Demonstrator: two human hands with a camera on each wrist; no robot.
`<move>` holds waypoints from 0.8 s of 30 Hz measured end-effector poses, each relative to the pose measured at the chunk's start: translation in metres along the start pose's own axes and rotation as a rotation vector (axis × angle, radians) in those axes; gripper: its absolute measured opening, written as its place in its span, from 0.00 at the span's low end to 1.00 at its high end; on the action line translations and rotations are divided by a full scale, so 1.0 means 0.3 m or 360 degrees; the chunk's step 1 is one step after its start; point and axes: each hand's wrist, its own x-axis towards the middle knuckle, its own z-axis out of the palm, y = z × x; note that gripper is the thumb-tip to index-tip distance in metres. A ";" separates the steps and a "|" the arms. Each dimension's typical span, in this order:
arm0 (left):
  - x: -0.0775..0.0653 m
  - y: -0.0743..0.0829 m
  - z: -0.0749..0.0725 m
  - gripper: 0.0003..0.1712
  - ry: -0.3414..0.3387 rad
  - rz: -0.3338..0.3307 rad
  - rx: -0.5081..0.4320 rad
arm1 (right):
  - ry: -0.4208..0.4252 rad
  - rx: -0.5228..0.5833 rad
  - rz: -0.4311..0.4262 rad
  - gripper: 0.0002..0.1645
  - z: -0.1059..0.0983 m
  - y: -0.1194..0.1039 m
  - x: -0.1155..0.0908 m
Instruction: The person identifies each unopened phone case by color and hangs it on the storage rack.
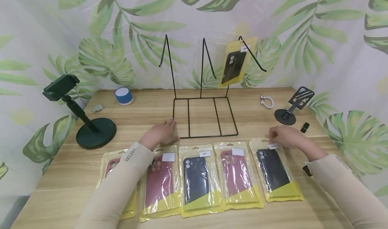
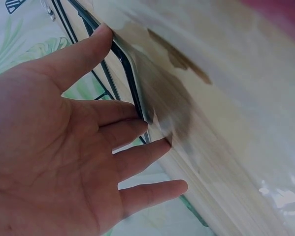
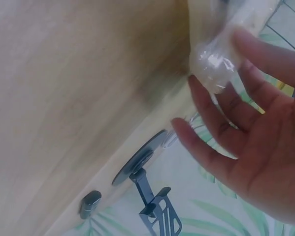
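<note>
Phone cases in clear bags with yellow bottoms lie in a row across the table. At the right end is a black phone case in its bag (image 1: 273, 170); my right hand (image 1: 285, 136) pinches its upper corner. In the right wrist view, thumb and fingers lie either side of the clear plastic (image 3: 213, 66). My left hand (image 1: 162, 133) touches the front left corner of a black wire rack (image 1: 209, 135), its fingers (image 2: 145, 157) mostly straight. One bagged black case (image 1: 234, 65) hangs on the rack's right hook. The left sleeve partly covers the leftmost bag (image 1: 128, 205).
A dark green phone stand (image 1: 96, 133) and a blue-and-white cylinder (image 1: 123, 96) stand on the left. Toward the right are a coiled white cable (image 1: 268, 102), a black folding stand (image 1: 286, 116) and a small black object (image 1: 304, 127). Leaf-print cloth (image 1: 145, 6) hangs behind the table.
</note>
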 end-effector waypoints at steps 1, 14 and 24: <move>-0.001 -0.001 -0.001 0.48 -0.0001 -0.0002 -0.0001 | 0.0036 0.0001 -0.0012 0.05 -0.001 0.002 -0.002; 0.000 -0.004 0.002 0.48 0.0000 -0.0006 -0.0065 | 0.0581 0.0230 -0.0165 0.12 -0.060 -0.019 -0.058; -0.005 -0.001 0.001 0.48 0.0014 -0.0003 -0.0067 | 0.1317 0.0572 -0.0865 0.07 -0.112 -0.083 -0.110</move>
